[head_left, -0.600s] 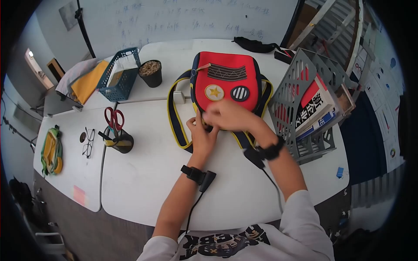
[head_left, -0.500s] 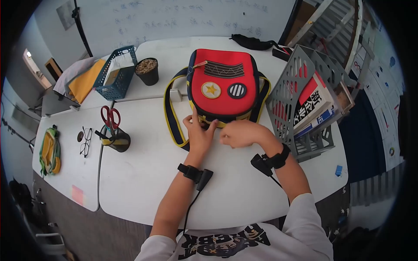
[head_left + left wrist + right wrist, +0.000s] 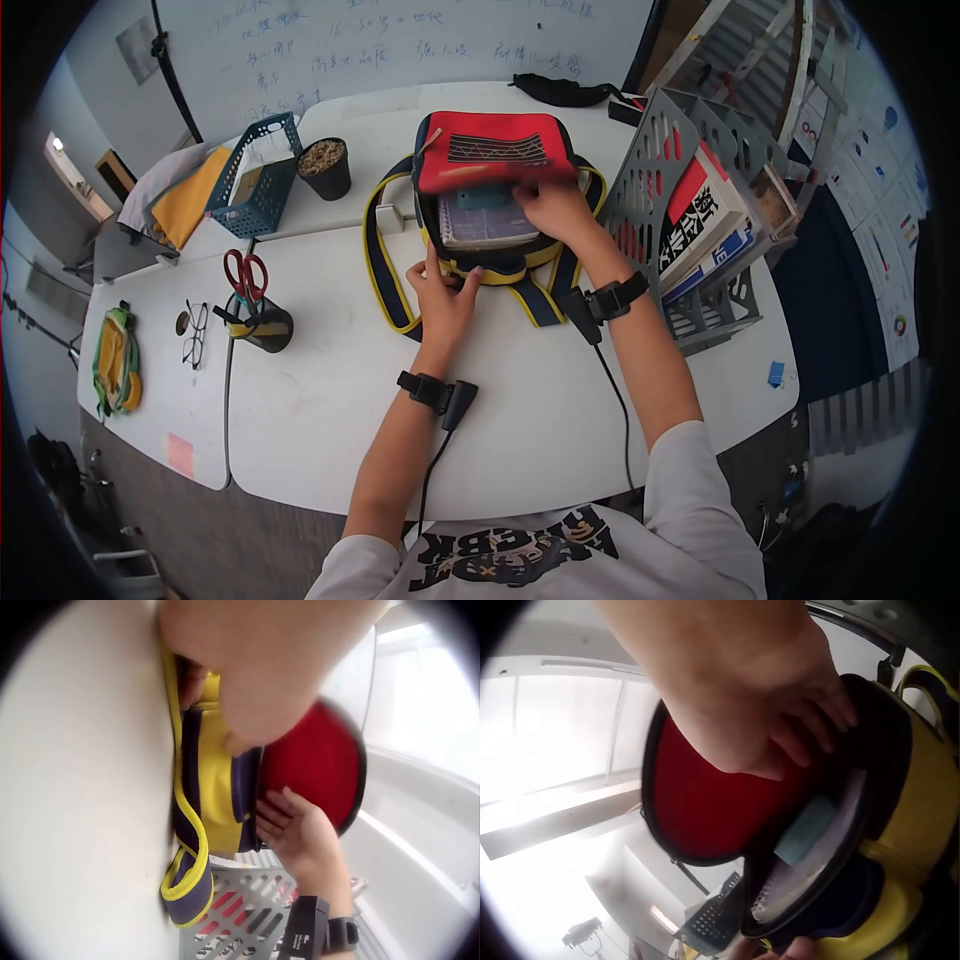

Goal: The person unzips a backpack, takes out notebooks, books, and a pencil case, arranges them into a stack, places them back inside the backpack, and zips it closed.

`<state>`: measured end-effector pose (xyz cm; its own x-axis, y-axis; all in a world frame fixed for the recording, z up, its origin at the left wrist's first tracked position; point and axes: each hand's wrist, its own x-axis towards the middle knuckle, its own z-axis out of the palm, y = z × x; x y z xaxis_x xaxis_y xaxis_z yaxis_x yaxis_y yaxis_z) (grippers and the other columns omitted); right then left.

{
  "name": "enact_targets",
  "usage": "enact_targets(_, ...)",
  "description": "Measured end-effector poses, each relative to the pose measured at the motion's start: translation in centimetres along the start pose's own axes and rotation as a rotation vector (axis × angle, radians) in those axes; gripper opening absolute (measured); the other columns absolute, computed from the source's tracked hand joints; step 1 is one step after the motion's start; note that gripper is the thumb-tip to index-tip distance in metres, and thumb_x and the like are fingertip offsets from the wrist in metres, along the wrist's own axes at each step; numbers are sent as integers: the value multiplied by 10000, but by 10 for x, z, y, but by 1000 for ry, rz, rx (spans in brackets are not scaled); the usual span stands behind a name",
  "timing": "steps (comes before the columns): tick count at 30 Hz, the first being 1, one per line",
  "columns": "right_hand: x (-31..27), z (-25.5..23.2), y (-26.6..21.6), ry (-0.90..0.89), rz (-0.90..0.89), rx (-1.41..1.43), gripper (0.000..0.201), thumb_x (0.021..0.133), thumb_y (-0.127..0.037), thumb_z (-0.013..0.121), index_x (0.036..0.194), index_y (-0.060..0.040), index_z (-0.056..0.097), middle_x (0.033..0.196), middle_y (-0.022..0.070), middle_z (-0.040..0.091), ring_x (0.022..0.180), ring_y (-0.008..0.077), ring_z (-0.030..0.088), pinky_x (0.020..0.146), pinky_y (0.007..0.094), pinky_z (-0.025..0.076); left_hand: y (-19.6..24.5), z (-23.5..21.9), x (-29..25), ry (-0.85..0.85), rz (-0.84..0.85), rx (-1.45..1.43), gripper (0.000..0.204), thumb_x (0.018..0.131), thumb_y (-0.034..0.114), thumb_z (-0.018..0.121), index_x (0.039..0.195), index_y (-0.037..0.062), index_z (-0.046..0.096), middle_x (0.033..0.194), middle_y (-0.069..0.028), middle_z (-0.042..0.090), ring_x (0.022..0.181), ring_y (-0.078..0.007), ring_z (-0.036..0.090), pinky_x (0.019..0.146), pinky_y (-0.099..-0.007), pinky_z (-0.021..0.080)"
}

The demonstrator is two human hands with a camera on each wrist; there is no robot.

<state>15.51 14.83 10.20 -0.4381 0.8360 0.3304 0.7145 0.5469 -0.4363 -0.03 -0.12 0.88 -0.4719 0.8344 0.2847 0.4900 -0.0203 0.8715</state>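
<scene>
A small red backpack (image 3: 480, 128) with navy and yellow trim lies on the table, its front flap raised. Under the flap, a spiral notebook (image 3: 480, 228) and a teal object (image 3: 482, 196) show inside the bag. My left hand (image 3: 445, 302) holds the bag's near lower edge, thumb on the yellow rim (image 3: 217, 776) and other fingers partly hidden. Inside the opening, my right hand (image 3: 560, 208) rests its extended fingers (image 3: 274, 817) against the flap's red lining (image 3: 705, 787). Loose straps (image 3: 385, 270) spread out on both sides.
Right of the bag stands a grey file rack (image 3: 650, 190) with books. To the left are a pen cup (image 3: 265, 328) with red scissors (image 3: 245, 275), glasses (image 3: 195, 335) and a green pouch (image 3: 117, 360). Behind them sit a plant pot (image 3: 325, 170) and a blue basket (image 3: 250, 185).
The flap, down over the bag before, is now lifted, exposing the contents. My right hand has moved from the bag's near edge up under the flap. My left hand stays at the lower edge.
</scene>
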Motion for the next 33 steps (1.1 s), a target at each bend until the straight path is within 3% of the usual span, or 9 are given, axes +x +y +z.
enact_targets(2, -4, 11, 7, 36, -265, -44, 510, 840, -224, 616, 1309, -62, 498, 1319, 171, 531, 1129, 345, 564, 954, 390, 467, 0, 1, -1, 8, 2, 2, 853, 824, 297, 743, 1469, 23, 257, 1184, -171, 353, 785, -172, 581, 784, -295, 512)
enact_targets(3, -8, 17, 11, -17, -193, 76, 523, 846, -280, 614, 1310, -67, 498, 1351, 134, 520, 1209, 313, 519, 1016, 347, 436, -1, 1, -2, 10, -3, -1, 853, 824, 297, 743, 1469, 23, 257, 1184, -171, 353, 785, -172, 581, 784, -295, 512)
enact_targets(7, 10, 57, 35, 43, -373, -77, 493, 866, -309, 614, 1300, -97, 515, 1306, 119, 560, 1146, 303, 573, 929, 405, 504, -2, 0, -1, 1, -9, -1, 832, 831, 284, 737, 1462, 19, 264, 1186, -175, 350, 771, -169, 593, 767, -284, 519)
enact_targets(12, 22, 36, 30, -87, 27, 270, 478, 876, -320, 609, 1292, -104, 519, 1278, 118, 573, 1114, 297, 593, 873, 429, 529, -5, 1, 2, 15, 23, -16, 815, 840, 265, 728, 1463, 23, 262, 1184, -179, 347, 746, -165, 593, 747, -274, 523)
enact_targets(15, 28, 27, 22, -189, 258, 473, 469, 881, -328, 606, 1287, -108, 522, 1262, 118, 580, 1095, 293, 605, 840, 443, 543, -1, -1, 0, -11, -44, -72, 810, 836, 262, 719, 1468, 43, 263, 1198, -197, 353, 819, -213, 583, 800, -337, 510)
enact_targets(19, 21, 15, 16, -321, 605, 745, 458, 889, -337, 602, 1281, -114, 525, 1240, 117, 590, 1070, 289, 621, 796, 462, 562, -6, 2, 0, 26, 24, -21, 814, 844, 249, 723, 1470, 32, 250, 1184, -178, 346, 742, -161, 587, 751, -282, 522)
enact_targets(23, 0, 6, -4, -181, 450, 972, 414, 902, -350, 585, 1232, -105, 543, 1174, 133, 603, 968, 280, 657, 656, 464, 594, -1, 0, 1, 12, 0, -21, 815, 842, 250, 724, 1471, 38, 251, 1184, -175, 346, 746, -159, 585, 757, -281, 521)
enact_targets(26, 0, 15, 4, -323, 541, 1225, 425, 919, -369, 546, 1222, -72, 534, 1170, 146, 602, 947, 280, 661, 612, 429, 607, 0, -1, -1, 17, 8, -32, 817, 839, 256, 726, 1471, 39, 255, 1185, -176, 348, 751, -159, 590, 763, -283, 521)
enact_targets(33, 15, 4, 1, -175, 595, 1336, 443, 957, -392, 453, 1242, -55, 500, 1120, 167, 625, 772, 326, 692, 499, 351, 597, -7, 3, 1, 18, -21, -52, 808, 833, 265, 717, 1476, 88, 261, 1189, -194, 362, 813, -219, 599, 788, -338, 518)
